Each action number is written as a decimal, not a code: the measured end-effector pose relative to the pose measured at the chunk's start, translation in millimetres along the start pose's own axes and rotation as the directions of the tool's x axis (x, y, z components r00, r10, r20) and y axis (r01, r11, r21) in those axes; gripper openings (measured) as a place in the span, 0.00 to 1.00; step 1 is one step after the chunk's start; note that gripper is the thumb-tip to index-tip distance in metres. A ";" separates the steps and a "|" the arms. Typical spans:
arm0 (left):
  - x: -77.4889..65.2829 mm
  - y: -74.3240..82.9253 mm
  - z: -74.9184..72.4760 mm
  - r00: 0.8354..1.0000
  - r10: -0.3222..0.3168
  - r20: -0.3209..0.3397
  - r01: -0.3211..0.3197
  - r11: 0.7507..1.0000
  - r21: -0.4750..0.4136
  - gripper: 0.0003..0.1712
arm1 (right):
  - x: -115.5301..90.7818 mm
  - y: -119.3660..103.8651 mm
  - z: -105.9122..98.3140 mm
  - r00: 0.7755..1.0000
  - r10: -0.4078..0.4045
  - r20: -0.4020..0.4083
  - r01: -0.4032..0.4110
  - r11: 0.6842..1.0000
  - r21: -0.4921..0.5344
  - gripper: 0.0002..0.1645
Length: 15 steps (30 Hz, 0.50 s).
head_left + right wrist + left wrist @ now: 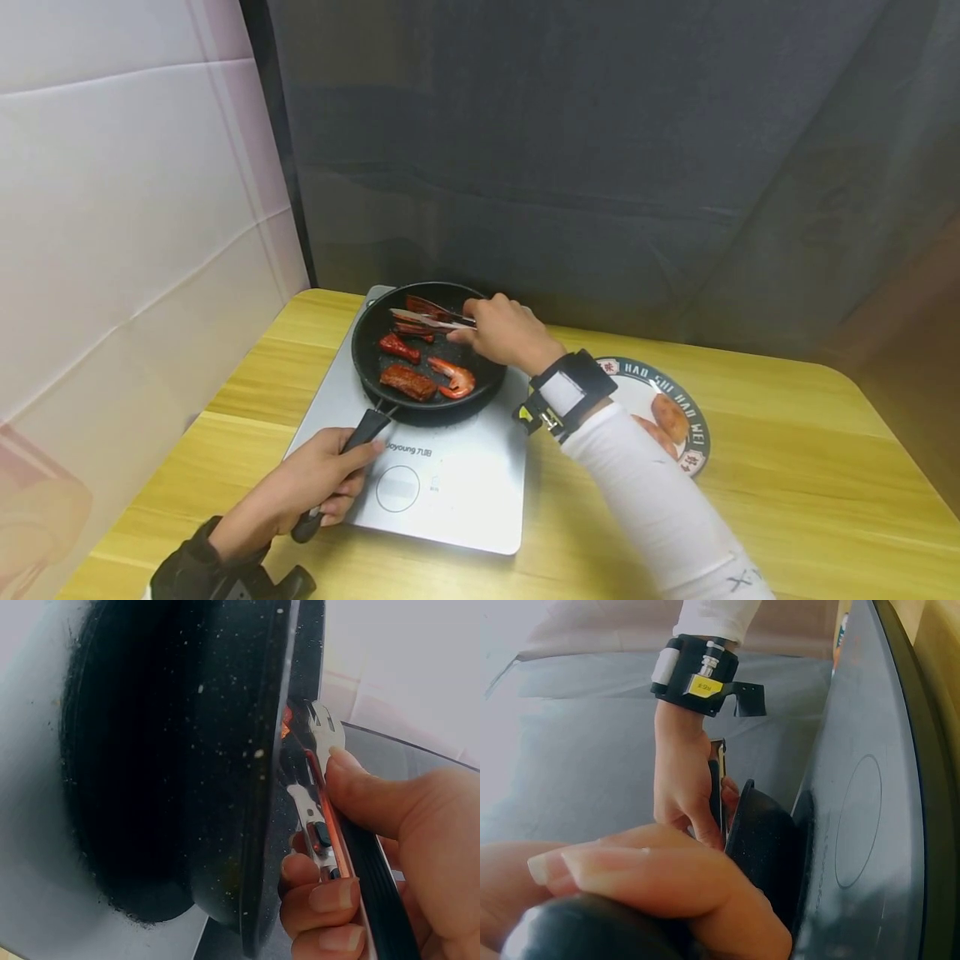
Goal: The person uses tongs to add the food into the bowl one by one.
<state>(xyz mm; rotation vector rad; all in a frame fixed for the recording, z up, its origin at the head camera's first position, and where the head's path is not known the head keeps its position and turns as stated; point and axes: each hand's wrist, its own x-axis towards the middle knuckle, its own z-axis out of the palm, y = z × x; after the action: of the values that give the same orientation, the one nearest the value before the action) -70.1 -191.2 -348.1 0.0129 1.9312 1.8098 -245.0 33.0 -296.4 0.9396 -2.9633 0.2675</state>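
My left hand (318, 477) grips the black handle (367, 429) of a frying pan (487, 379), fingers curled round it. With my right hand (513, 333) I hold metal tongs (326, 739) with black grips, thumb on one arm and fingers round the other. The tongs' tips reach over the back of the pan, above dark red food pieces (423, 306); whether they touch any, I cannot tell. Nearer the front lie a red drumstick (400, 348), a browned slab of meat (407, 383) and an orange shrimp (453, 379).
Under the pan is a silver induction cooker (465, 517) on a wood-grain table (787, 483). A round plate (701, 437) with lettered rim and brown oval food pieces (670, 417) stands at the right, partly behind my right forearm. A dark cloth (562, 150) hangs behind, a white one (127, 208) at left.
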 end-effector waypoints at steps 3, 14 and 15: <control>0.3 -0.3 -0.1 1.000 -0.003 0.001 0.003 1.000 -0.004 0.17 | 0.0 -0.2 -0.1 1.000 0.005 0.002 -0.005 1.000 0.008 0.28; -1.2 -1.3 -1.0 1.000 -0.008 0.004 0.008 1.000 -0.001 0.18 | -7.3 2.9 -8.0 0.999 0.028 -0.025 -0.027 0.999 0.037 0.25; -1.4 -1.3 -1.3 1.000 -0.006 0.005 0.006 1.000 0.001 0.18 | -9.4 4.3 -10.4 0.999 0.032 -0.033 -0.031 0.999 0.044 0.27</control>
<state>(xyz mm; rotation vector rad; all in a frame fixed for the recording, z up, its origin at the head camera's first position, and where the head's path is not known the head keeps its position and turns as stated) -68.9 -193.1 -348.9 0.0117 1.9259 1.8033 -240.1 43.6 -287.5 0.8845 -2.9556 0.3465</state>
